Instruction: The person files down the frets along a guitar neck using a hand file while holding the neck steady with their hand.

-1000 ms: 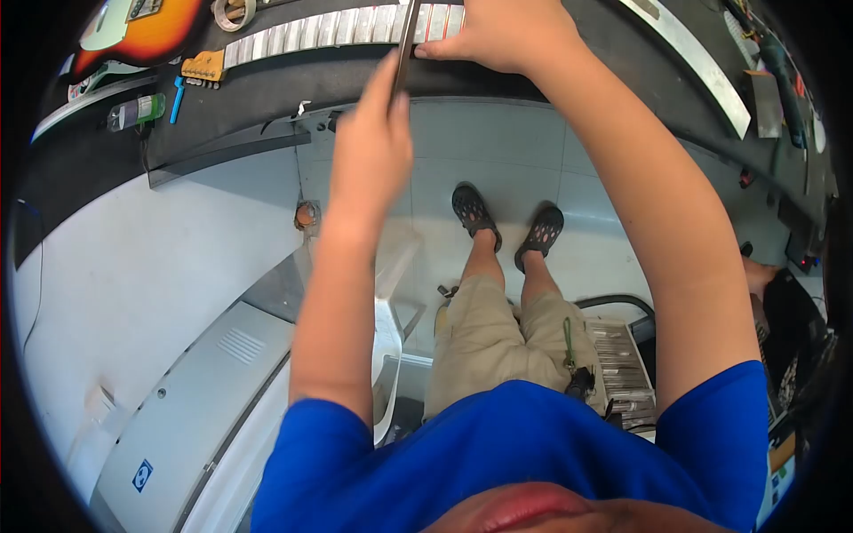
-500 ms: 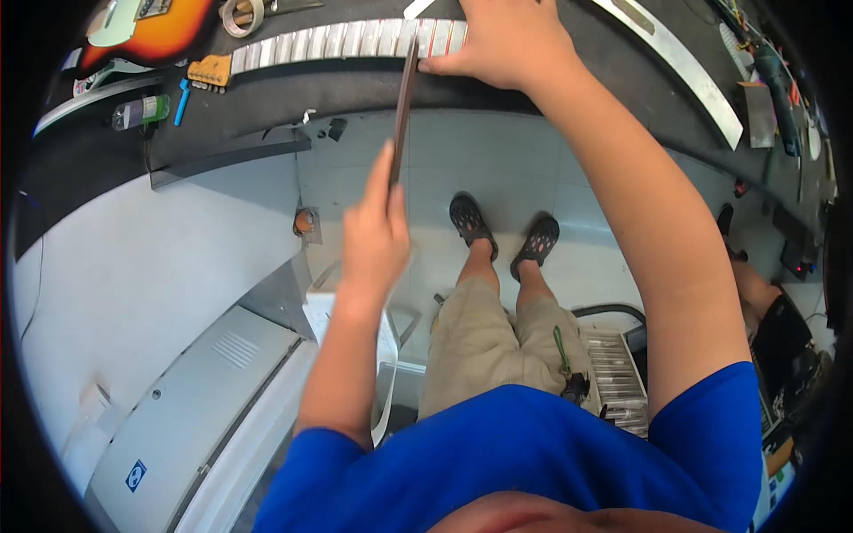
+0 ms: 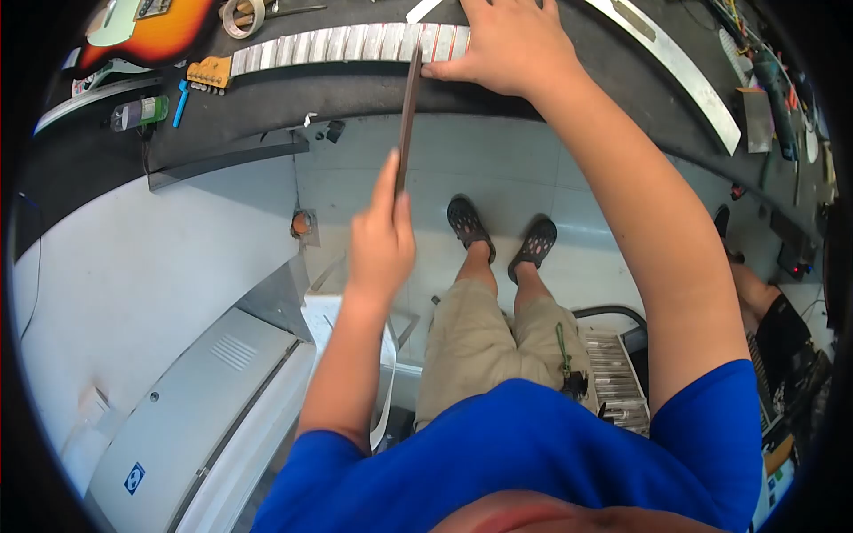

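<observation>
My left hand [image 3: 382, 249] is closed round the near end of a long, flat, dark file [image 3: 408, 124]. The file's far tip meets the near edge of a guitar neck [image 3: 329, 44] lying across the bench. Pale strips cover most of the fingerboard between the frets, and reddish lines show close to my right hand. On the neck's right part rests my right hand [image 3: 515, 49], fingers spread and thumb along the near edge; its fingertips are partly cut off by the frame. At the neck's left end is a wooden headstock [image 3: 209, 73] with tuners.
A sunburst guitar body [image 3: 169, 40], a tape roll [image 3: 242, 16], a bottle [image 3: 140, 114] and a blue tool [image 3: 181, 104] occupy the bench's left side. To the right lies a long metal strip [image 3: 693, 89] near cluttered tools. Another person's leg [image 3: 755, 293] shows at far right.
My left hand and the file have drawn back slightly toward me and shifted a little right. My right hand stays on the neck. The whole view has tilted slightly.
</observation>
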Demonstrator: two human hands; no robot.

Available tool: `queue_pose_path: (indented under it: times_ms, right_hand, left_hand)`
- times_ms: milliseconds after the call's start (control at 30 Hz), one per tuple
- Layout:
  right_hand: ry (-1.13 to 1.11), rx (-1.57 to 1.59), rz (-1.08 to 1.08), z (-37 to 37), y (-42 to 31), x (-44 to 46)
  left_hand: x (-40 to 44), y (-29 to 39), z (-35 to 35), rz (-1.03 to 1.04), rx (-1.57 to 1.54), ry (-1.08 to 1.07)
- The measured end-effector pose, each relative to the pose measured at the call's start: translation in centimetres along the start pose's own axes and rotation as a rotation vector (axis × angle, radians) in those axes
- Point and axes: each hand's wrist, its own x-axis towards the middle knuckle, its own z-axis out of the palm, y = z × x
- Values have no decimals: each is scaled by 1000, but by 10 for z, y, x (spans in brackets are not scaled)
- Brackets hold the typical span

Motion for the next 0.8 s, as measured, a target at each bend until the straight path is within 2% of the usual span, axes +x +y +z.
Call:
queue_pose_path:
  times_ms: [33, 100, 167, 267, 333, 433, 467, 533, 633, 667, 800]
  right_hand:
    - [-19, -5, 4, -1, -1, -2]
    - [-27, -22, 10, -2, -3, 1]
    - [-13, -16, 25, 8, 3, 8]
    - [21, -62, 3, 27, 11, 16]
    - [27, -85, 9, 16, 3, 8]
    - [-34, -67, 9, 0, -3, 4]
    - [-8, -71, 11, 7, -1, 4]
    - [55, -84, 3, 21, 2, 9]
    - [-10, -80, 4, 6, -8, 7]
    - [36, -131, -13, 37, 13, 20]
    - [26, -141, -18, 27, 4, 17]
  left_hand:
    - [9, 3, 1, -34, -13, -25]
    - [97, 17, 2, -76, -57, -102]
    - [144, 17, 11, -121, -102, -159]
    - [79, 2, 2, -93, -87, -113]
    - [-2, 6, -15, -209, -98, -136]
    - [-56, 21, -38, -367, -219, -187]
    - [-61, 22, -41, -430, -280, -211]
    - [-46, 22, -40, -379, -304, -156]
    - [-23, 19, -33, -389, -323, -109]
    - [-20, 16, -30, -397, -340, -112]
    - [-17, 9, -21, -359, -369, -130]
